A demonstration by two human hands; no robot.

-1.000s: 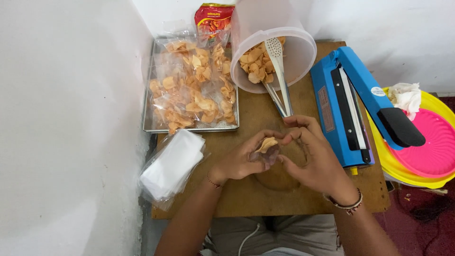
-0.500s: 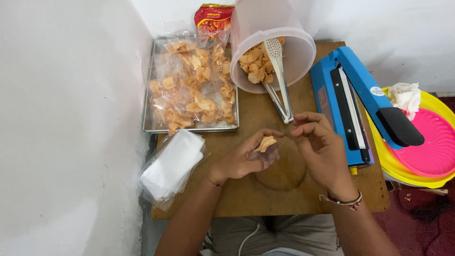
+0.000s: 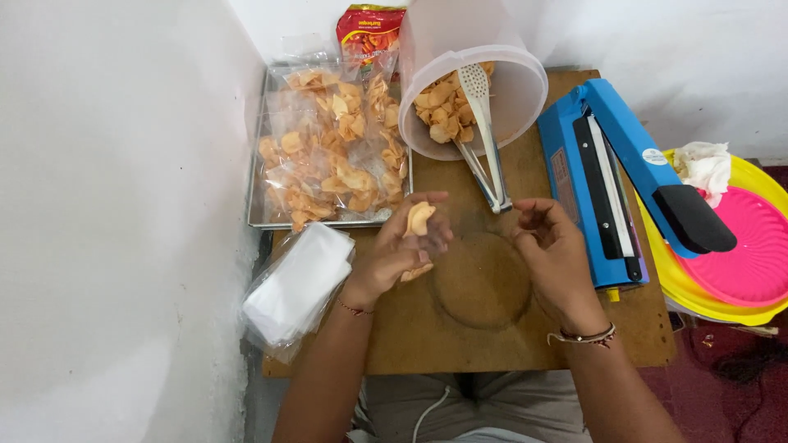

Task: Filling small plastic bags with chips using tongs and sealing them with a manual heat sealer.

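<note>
The wooden worktop [image 3: 509, 344] carried everything, hemmed by a white wall along its left edge and behind. A blue heat sealer [image 3: 607, 164] with its arm raised took up the right side, just beside yellow and pink basins [image 3: 755, 246] that sat off the edge. A metal tray [image 3: 254, 197] of filled clear packets lay at the back left, and a tilted white tub [image 3: 525, 82] of loose chips lay at the back centre, with tongs [image 3: 484, 156] reaching out of its mouth toward the hands. A stack of empty clear bags [image 3: 295, 283] overhung the near left corner. The left hand [image 3: 402, 250] was curled shut on a few chips [image 3: 420, 217], one standing up between the fingertips and another showing under the palm. The right hand [image 3: 554, 250] hovered near it, fingers loosely bent and apart, with nothing visible in it, though thin clear film would be hard to see. The step looked like handling a small portion of chips by hand. Any next move seemed to call for a light grip, since the chips were brittle. Open room was the bare patch between the hands and toward the near edge. The tongs' tips and the sealer's base crowded the far and right sides.
</note>
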